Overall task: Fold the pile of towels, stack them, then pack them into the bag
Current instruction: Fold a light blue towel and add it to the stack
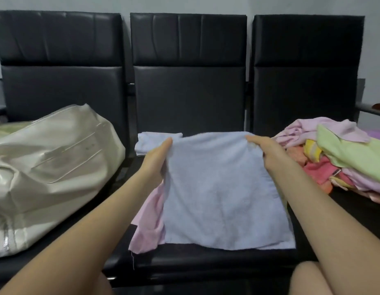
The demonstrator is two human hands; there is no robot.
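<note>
The pale blue terry towel [223, 192] lies on the black padded bench [189, 99], over a pink towel [148, 220]; the left hand [157, 158] and right hand [263, 150] each pinch a far corner — draw both evenly to the near edge, corners matched.

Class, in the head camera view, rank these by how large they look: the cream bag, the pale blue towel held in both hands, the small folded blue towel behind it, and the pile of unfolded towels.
1. cream bag
2. pale blue towel, though nearness to the camera may enlarge it
3. pile of unfolded towels, partly cut off by the frame edge, so unsure
4. small folded blue towel
</note>
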